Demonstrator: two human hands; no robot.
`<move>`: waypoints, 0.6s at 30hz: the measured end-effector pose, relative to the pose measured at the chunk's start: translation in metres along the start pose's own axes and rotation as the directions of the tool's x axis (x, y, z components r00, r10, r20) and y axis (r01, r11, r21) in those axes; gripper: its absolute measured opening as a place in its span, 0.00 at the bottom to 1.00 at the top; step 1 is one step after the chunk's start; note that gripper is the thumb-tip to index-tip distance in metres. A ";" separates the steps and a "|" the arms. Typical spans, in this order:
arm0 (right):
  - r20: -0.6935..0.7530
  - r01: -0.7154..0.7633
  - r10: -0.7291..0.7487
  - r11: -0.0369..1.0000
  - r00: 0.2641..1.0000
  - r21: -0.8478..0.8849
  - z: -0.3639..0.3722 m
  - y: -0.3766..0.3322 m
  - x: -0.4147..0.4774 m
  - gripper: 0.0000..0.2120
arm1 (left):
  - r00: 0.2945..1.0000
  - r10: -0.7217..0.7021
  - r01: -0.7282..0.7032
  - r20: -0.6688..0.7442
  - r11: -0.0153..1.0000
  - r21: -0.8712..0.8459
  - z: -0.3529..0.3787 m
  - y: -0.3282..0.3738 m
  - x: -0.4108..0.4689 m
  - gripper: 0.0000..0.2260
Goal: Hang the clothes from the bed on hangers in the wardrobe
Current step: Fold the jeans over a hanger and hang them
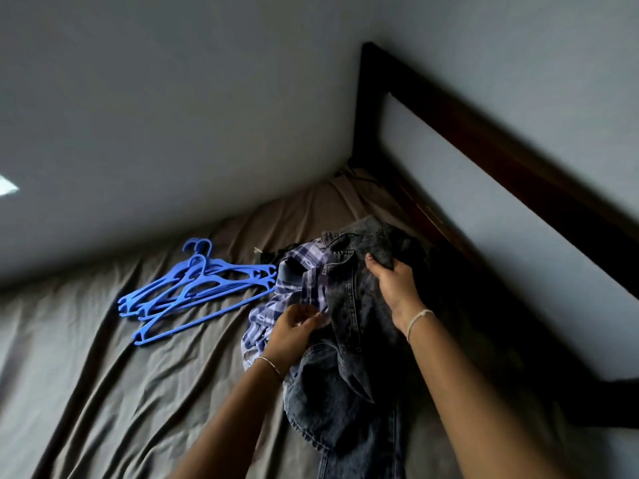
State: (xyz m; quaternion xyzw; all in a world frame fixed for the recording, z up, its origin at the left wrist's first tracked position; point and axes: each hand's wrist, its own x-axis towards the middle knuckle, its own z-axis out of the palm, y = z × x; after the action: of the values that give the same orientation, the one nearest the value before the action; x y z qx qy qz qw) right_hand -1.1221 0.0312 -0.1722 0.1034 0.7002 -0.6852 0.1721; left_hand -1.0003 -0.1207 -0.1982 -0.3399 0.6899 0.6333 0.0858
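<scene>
At the near edge of the bed point(103, 392), two bare forearms reach forward over a creased grey-brown sheet. The clothes point(349, 344) lie in one heap on the right part of the mattress, between the forearms and the dark frame.

1. Denim garment point(321, 413): dark washed denim, on top of the heap. Its nearest part runs toward the lower edge of the view, between the two forearms.
2. Left hand point(295, 328): fingers curled, thumb and fingertips closed together, pinching a fold of the clothes at the line where the denim meets the plaid shirt. Which of the two layers it holds cannot be told. A thin bracelet point(271, 363) circles this wrist.
3. Right hand point(397, 285): farther in, fingers curled down and thumb raised, gripping a bunch of the denim garment near its collar. A pale cord point(419, 318) circles this wrist.
4. Plaid shirt point(304, 271): purple and white check, crumpled, partly under the left side of the denim.
5. Hangers point(193, 288): several blue plastic hangers, stacked loosely and flat on the sheet, left of the heap. One hanger end lies just beside the plaid shirt.
6. Frame point(484, 143): dark wood, running along the far right side of the bed.
7. Wall point(173, 98): plain and pale, behind the bed.
</scene>
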 end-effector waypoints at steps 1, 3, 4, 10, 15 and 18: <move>0.015 -0.005 0.004 0.998 1.000 0.060 -0.003 -0.010 -0.008 0.05 | 1.000 0.011 -0.011 0.017 1.000 -0.003 -0.003 0.005 -0.004 0.08; 0.038 -0.029 0.023 0.984 0.999 0.175 -0.010 -0.027 -0.026 0.10 | 0.998 0.047 -0.047 0.048 0.999 -0.007 -0.010 0.015 -0.014 0.10; 0.050 -0.043 0.033 0.974 0.998 0.224 -0.013 -0.036 -0.037 0.13 | 0.995 0.077 -0.077 0.069 0.997 -0.001 -0.013 0.021 -0.020 0.11; 0.069 0.029 -0.061 0.921 0.996 0.389 -0.010 -0.104 -0.123 0.19 | 0.925 0.250 -0.226 0.287 0.968 -0.114 -0.032 0.061 -0.072 0.14; 0.170 0.098 -0.192 0.890 0.966 0.445 0.002 -0.166 -0.213 0.22 | 0.873 0.378 -0.307 0.308 0.917 -0.254 -0.070 0.095 -0.115 0.15; 0.262 0.122 -0.285 0.857 0.922 0.501 0.010 -0.199 -0.268 0.24 | 0.847 0.392 -0.286 0.359 0.905 -0.314 -0.100 0.108 -0.139 0.15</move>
State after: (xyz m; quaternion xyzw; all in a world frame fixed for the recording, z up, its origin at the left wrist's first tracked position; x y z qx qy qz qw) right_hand -0.9509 0.0380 0.1144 -0.0482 0.4790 -0.8576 0.1808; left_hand -0.9261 -0.1676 -0.0156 -0.0778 0.6202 0.7772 0.0725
